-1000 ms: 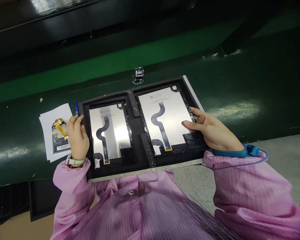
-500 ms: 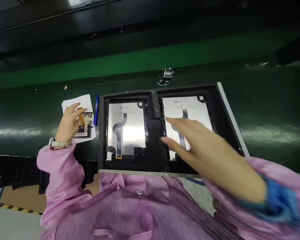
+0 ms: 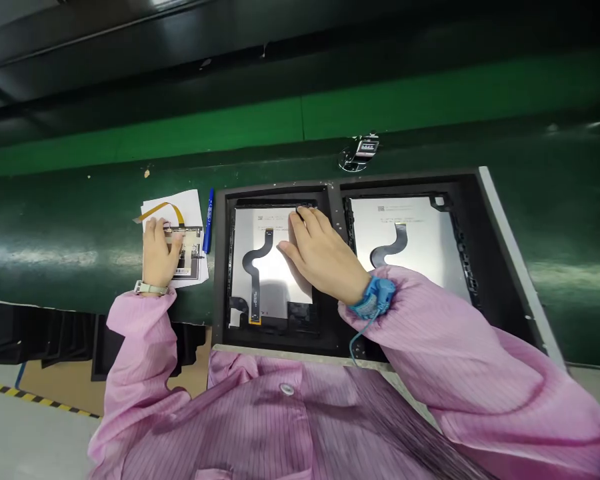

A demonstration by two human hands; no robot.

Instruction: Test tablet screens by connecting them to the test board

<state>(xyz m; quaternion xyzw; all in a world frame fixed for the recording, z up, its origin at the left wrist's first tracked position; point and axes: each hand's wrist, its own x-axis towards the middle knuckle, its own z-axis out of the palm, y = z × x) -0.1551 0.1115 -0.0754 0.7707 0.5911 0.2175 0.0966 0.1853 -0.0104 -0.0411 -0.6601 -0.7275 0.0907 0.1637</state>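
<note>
A black tray [image 3: 336, 200] with two recesses lies on the green belt in front of me. Each recess holds a silver panel with a black flex cable. My right hand [image 3: 320, 257] rests flat on the left panel [image 3: 265, 267], fingers stretched toward its top right corner, holding nothing. The right panel [image 3: 420, 240] lies uncovered except where my sleeve crosses it. My left hand [image 3: 159, 250] presses down on a small circuit part with an orange flex ribbon [image 3: 187, 247], which lies on a white paper sheet [image 3: 193, 200] left of the tray.
A blue pen [image 3: 209, 210] lies between the paper and the tray. A small metal counter [image 3: 360, 150] stands behind the tray on the green conveyor belt [image 3: 55, 227]. Black trays [image 3: 40, 333] are stacked below the belt edge at left. A blue wrist strap [image 3: 375, 297] circles my right wrist.
Both hands let go of the tray edges. My left hand moved out to the small part on the paper. My right hand swung across from the right panel onto the left panel.
</note>
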